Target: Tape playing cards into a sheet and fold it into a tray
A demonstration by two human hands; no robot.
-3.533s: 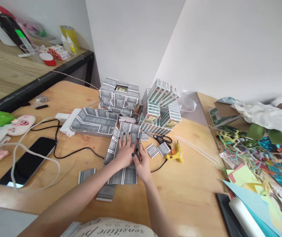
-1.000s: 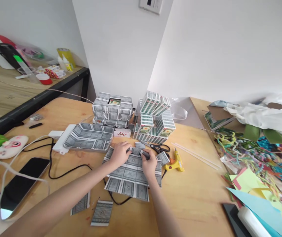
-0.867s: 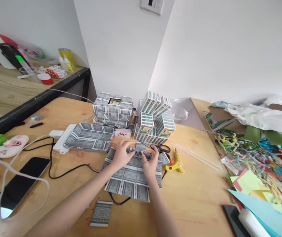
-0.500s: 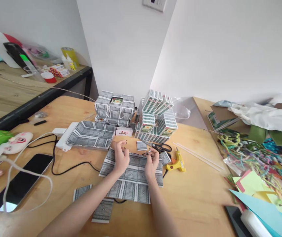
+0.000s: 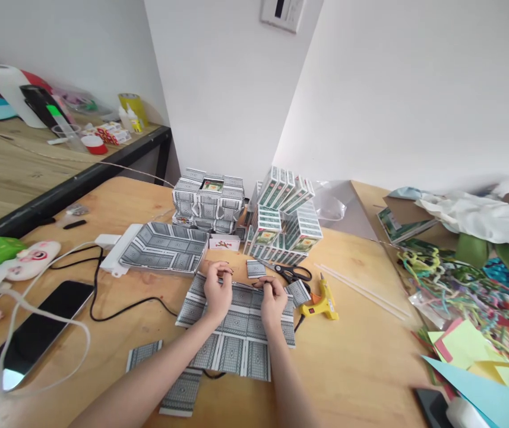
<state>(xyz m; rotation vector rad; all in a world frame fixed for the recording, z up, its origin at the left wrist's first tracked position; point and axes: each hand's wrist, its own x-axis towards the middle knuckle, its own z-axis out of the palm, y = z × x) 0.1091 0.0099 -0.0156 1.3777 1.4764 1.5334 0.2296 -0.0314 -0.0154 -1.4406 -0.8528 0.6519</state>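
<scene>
A sheet of joined grey-backed playing cards point(image 5: 231, 355) lies on the table under both my hands. My left hand point(image 5: 218, 291) is at its far edge, fingers curled together with the thumb, closed on that edge. To the right, my right hand point(image 5: 274, 300) pinches the same far edge between thumb and fingers. The fingertips partly hide the edge. Beyond the sheet are a loose card piece point(image 5: 256, 268) and black-handled scissors point(image 5: 296, 272). Another card piece point(image 5: 299, 292) rests beside my right hand, near a yellow glue gun point(image 5: 323, 302).
A card-covered tray point(image 5: 165, 249) stands at the left, before a card-covered box point(image 5: 209, 199). Stacked card packs point(image 5: 281, 223) stand behind the scissors. A phone point(image 5: 34, 333) and cables lie left. Glue sticks point(image 5: 361, 291) and coloured paper point(image 5: 472, 362) lie right.
The fingers of my left hand have drawn closer together at the sheet's far edge. My right hand stays on the edge. The view has shifted slightly.
</scene>
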